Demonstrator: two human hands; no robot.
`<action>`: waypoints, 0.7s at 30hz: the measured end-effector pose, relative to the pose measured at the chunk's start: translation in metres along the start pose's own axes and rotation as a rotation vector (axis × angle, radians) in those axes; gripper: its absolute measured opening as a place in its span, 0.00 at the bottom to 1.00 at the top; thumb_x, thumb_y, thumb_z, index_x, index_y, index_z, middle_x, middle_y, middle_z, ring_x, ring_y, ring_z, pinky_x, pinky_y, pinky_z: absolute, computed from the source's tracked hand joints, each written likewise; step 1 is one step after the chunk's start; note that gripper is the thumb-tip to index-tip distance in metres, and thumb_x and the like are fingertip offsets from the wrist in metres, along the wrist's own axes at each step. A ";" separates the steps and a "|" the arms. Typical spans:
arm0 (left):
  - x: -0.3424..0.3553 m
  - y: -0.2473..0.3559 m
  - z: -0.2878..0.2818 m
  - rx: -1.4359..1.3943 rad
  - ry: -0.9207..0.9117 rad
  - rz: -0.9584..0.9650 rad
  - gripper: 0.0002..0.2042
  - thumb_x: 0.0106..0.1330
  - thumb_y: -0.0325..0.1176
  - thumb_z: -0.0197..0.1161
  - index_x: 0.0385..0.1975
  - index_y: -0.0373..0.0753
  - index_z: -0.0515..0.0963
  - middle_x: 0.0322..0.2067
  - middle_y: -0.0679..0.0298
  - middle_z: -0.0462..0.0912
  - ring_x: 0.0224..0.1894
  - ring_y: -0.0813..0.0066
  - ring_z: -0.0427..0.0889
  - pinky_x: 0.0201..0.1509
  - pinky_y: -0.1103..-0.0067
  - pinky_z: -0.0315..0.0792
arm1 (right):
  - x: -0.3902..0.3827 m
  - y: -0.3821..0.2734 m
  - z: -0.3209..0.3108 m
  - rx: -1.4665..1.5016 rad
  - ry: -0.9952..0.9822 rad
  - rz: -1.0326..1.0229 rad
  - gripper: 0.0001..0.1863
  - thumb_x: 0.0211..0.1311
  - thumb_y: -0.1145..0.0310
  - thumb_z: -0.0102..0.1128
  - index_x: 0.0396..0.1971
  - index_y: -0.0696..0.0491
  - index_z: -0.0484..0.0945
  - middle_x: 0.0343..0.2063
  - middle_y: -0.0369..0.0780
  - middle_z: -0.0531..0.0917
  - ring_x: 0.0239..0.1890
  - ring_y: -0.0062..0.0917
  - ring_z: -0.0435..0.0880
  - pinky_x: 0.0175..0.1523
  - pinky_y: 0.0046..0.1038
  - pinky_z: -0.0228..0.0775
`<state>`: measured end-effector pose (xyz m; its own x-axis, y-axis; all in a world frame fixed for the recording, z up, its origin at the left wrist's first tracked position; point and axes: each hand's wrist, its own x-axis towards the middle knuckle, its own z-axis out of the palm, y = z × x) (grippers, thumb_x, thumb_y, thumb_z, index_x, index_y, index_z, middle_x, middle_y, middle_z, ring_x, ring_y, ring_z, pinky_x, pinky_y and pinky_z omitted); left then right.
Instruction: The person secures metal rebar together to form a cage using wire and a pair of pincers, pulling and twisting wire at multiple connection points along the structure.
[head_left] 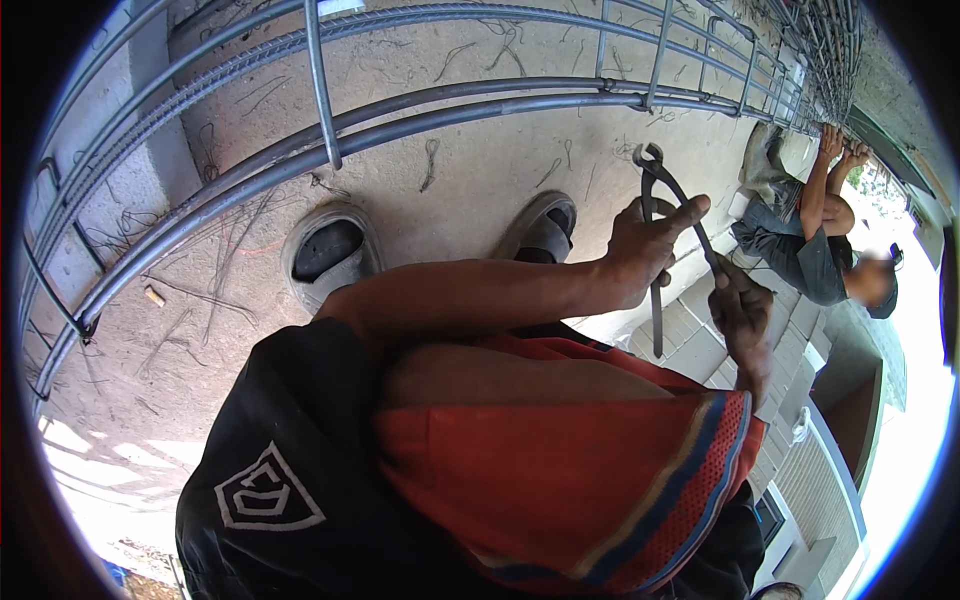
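A pair of dark metal pincers stands between my two hands, jaws upward and handles spread apart. My left hand is closed round one handle, whose lower end sticks out below the fingers. Its thumb reaches across toward the other handle. My right hand grips the end of that second handle, lower and farther right. Nothing shows between the jaws. Beyond the pincers, a cage of steel reinforcing bars curves across the view, apart from the tool.
My sandalled feet rest on the concrete floor before the cage. Bits of tie wire lie scattered there. At the right another person crouches, hands at a bundle of bars. Pale blocks stand beyond my right hand.
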<state>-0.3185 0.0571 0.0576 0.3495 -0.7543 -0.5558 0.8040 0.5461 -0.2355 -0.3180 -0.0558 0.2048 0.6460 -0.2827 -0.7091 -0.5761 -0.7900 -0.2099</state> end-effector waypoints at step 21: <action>0.006 0.037 0.011 -0.229 -0.353 0.067 0.19 0.55 0.52 0.65 0.36 0.43 0.75 0.38 0.67 0.74 0.34 0.77 0.73 0.27 0.80 0.64 | 0.003 -0.043 -0.043 -0.249 0.085 -0.335 0.16 0.64 0.67 0.53 0.47 0.60 0.76 0.13 0.30 0.68 0.16 0.11 0.63 0.22 0.17 0.54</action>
<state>-0.2814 0.0693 0.0540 0.5725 -0.7714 -0.2779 0.6605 0.6347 -0.4011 -0.2701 -0.0457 0.2408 0.8218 -0.0235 -0.5693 -0.1954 -0.9502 -0.2428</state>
